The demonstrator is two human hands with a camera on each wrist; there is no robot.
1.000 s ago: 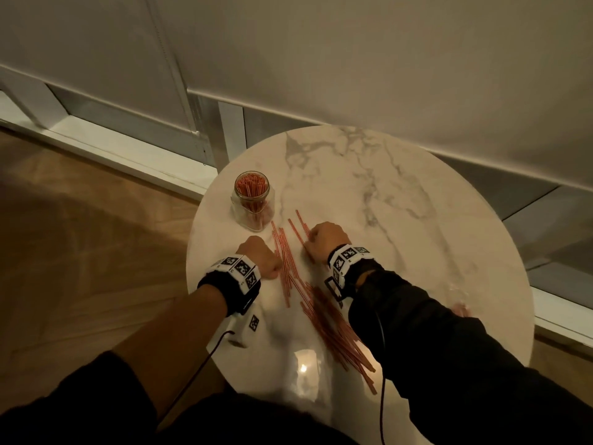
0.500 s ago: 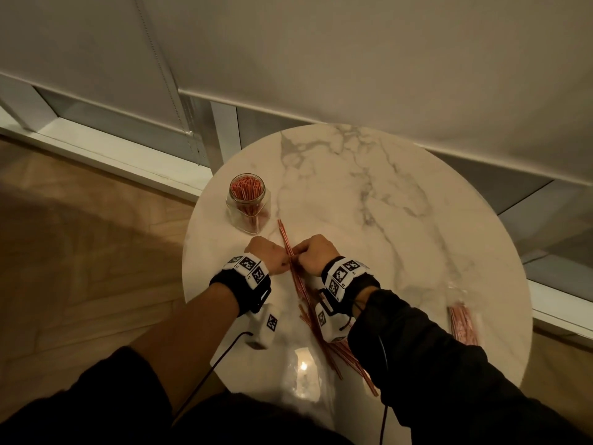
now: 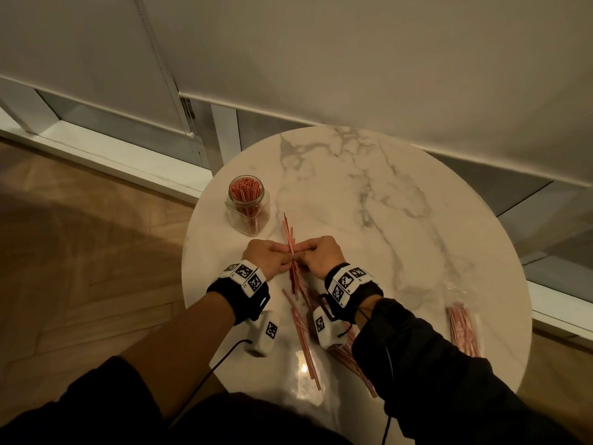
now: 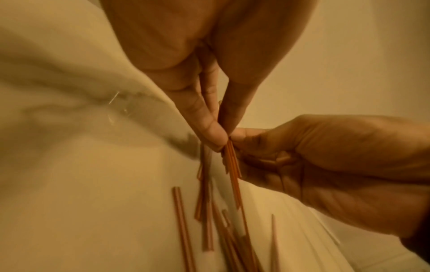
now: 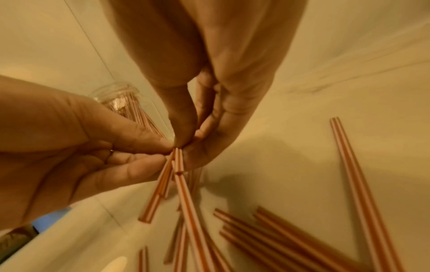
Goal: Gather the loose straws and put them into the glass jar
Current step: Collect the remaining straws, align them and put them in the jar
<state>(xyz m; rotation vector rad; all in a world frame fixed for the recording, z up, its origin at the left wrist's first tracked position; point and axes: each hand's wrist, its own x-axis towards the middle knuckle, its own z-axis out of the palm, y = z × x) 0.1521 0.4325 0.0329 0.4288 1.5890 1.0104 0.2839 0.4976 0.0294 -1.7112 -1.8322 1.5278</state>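
A small bunch of red-and-white striped straws (image 3: pixel 290 242) is pinched from both sides by my left hand (image 3: pixel 268 255) and my right hand (image 3: pixel 316 255), fingertips meeting at its middle. The left wrist view shows my left hand (image 4: pixel 221 136) pinching the straw bunch (image 4: pixel 232 169); the right wrist view shows my right hand (image 5: pixel 186 147) on the same straw bunch (image 5: pixel 179 165). More loose straws (image 3: pixel 305 335) lie on the marble table (image 3: pixel 401 200) below my wrists. The glass jar (image 3: pixel 247 205), with several straws standing in it, is just beyond my left hand.
A clear packet of straws (image 3: pixel 463 326) lies near the table's right edge. The round table stands against a window blind (image 3: pixel 353 59); wooden floor (image 3: pixel 80 268) is to the left. A bright lamp reflection (image 3: pixel 303 369) sits near the front edge.
Both hands came together from either side of the scattered straws, swept them into a narrow bunch and now pinch it between their fingertips. The head view shifted slightly.
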